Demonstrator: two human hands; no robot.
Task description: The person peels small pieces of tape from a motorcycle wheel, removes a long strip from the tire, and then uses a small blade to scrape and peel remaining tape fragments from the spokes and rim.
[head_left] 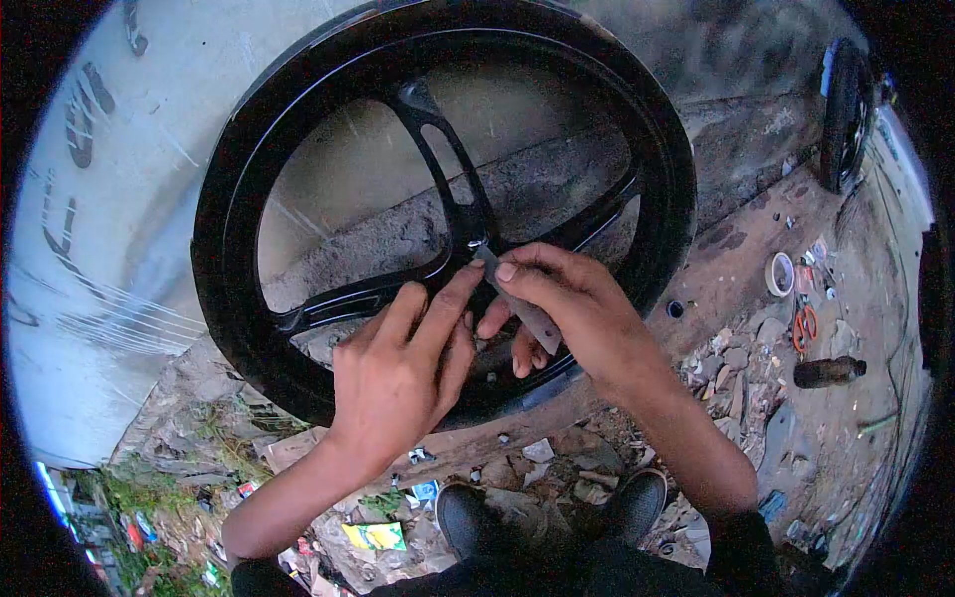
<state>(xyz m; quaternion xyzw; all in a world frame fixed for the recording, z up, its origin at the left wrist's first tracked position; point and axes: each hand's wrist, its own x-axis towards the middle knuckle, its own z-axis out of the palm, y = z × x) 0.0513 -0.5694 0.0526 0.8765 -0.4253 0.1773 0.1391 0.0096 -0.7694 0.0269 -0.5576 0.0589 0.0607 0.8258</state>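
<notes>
A black spoked wheel [450,204] stands in front of me against the wall, its hub facing me. My right hand [587,313] is closed around a flat grey strip [527,310] that tapers toward the hub, pinched between thumb and fingers. The strip's upper tip overlaps the hub, just below a small shiny silver spot [477,243]. My left hand [398,373] lies over the lower left of the hub with its fingers extended. Its index fingertip is right at the strip's tip. Part of the hub is hidden behind both hands.
Another wheel [846,117] leans at the far right. Orange-handled scissors [804,326], a small white tub [780,274] and a dark bottle [830,372] lie on the ground at right. Rubble and litter, including a yellow-green wrapper [374,536], surround my shoes [466,519].
</notes>
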